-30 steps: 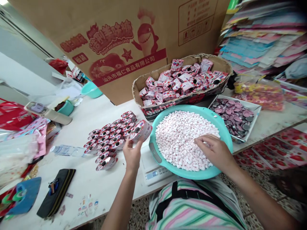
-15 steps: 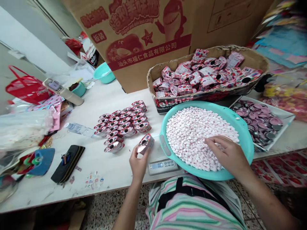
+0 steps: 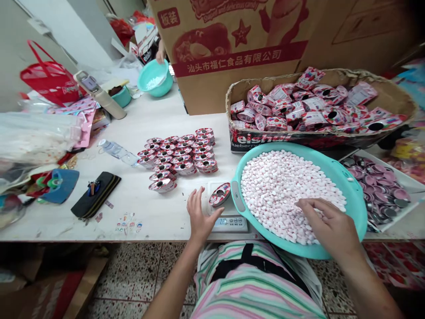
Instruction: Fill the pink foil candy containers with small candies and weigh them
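My left hand (image 3: 202, 217) is open, thumb and fingers spread, just left of a small oval printed candy box (image 3: 219, 195) with a dark hole in its top. That box rests on a digital scale (image 3: 229, 224) with a lit display. My right hand (image 3: 334, 228) is over a large teal basin (image 3: 357, 208) of small white candies (image 3: 282, 190). Its thumb and fingertips are pinched together at the candies; what is between them is hidden. Rows of similar oval boxes (image 3: 182, 155) stand on the table left of the scale.
A torn carton (image 3: 239, 141) of more oval boxes stands behind the basin. A tray of pink and silver lids (image 3: 381, 186) is at right. Another person's hand (image 3: 161, 54) touches a teal bowl (image 3: 142, 79). A black pouch (image 3: 96, 195) and bottle (image 3: 117, 153) lie left.
My left hand has set the oval box on the scale and let go, with its fingers now spread. Another person's hand has appeared at the far bowl. The view has shifted.
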The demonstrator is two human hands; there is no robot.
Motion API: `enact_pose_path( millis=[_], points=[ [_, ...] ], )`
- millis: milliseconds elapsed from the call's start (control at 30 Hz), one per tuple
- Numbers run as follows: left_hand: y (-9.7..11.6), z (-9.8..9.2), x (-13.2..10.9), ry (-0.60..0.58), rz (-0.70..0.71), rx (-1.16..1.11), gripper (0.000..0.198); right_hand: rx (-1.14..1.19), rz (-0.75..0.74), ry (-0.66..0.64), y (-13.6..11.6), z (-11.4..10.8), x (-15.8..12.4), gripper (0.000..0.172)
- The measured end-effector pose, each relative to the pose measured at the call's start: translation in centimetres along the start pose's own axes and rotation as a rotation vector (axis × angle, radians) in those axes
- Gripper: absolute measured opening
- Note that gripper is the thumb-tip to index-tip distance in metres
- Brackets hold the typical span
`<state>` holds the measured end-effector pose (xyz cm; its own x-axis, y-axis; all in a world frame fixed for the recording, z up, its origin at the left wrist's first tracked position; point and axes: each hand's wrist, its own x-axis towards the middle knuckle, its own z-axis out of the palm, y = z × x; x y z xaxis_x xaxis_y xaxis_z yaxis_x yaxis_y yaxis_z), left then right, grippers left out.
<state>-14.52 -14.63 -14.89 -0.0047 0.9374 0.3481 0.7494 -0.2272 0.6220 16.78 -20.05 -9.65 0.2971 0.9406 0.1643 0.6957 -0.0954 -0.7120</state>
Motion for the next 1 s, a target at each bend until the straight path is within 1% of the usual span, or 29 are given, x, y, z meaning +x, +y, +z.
enact_pose_path(
  millis=[33,100,167,233,300,400,467,533,600,733,800,867,933,1000],
  points=[
    [-0.3,-0.6,-0.3,0.016,-0.01,-0.005,0.073,-0.003,-0.006,-0.002,-0.2,0.0,0.1,0.019],
    [-1.1,-1.6,-1.4,0.065,-0.055,-0.01,0.06,-0.006,-0.025,0.002,-0.7,0.3,0.3,0.019],
    [-2.0,-2.5,-3.0,0.118,-0.117,0.016,0.047,0.007,-0.055,0.013,-1.4,0.7,0.6,0.018],
    [-2.7,-3.1,-4.7,0.14,-0.157,0.064,0.041,0.021,-0.09,0.019,-2.0,1.2,1.0,0.018],
    [-3.3,-3.2,-6.3,0.122,-0.154,0.105,0.041,0.017,-0.119,0.013,-2.5,1.5,1.4,0.017],
    [-3.9,-2.5,-7.7,0.084,-0.086,0.158,0.042,-0.014,-0.129,-0.004,-2.5,1.7,1.9,0.017],
    [-4.2,-1.8,-8.0,0.063,-0.058,0.19,0.043,-0.029,-0.116,-0.005,-2.2,1.7,2.1,0.018],
    [-4.4,-1.0,-8.0,0.057,-0.068,0.226,0.043,-0.048,-0.093,0.009,-1.7,1.6,2.1,0.02],
    [-4.5,-0.4,-7.9,0.076,-0.085,0.263,0.042,-0.061,-0.069,0.027,-1.2,1.7,1.9,0.021],
    [-4.6,-0.1,-7.8,0.104,-0.081,0.284,0.041,-0.067,-0.03,0.035,-0.9,1.8,1.6,0.023],
    [-4.6,-0.1,-7.8,0.101,-0.078,0.289,0.04,-0.08,-0.028,-0.005,-1.1,2.0,1.6,0.024],
    [-4.6,-0.1,-7.8,0.103,-0.069,0.298,0.039,-0.096,-0.046,-0.083,-1.6,2.2,1.7,0.023],
    [-4.7,-0.1,-7.8,0.112,-0.054,0.307,0.038,-0.098,-0.1,-0.169,-2.5,2.7,2.1,0.021],
    [-4.8,-0.1,-7.8,0.132,-0.033,0.321,0.038,-0.106,-0.198,-0.217,-3.4,3.4,2.6,0.02]
  ],
)
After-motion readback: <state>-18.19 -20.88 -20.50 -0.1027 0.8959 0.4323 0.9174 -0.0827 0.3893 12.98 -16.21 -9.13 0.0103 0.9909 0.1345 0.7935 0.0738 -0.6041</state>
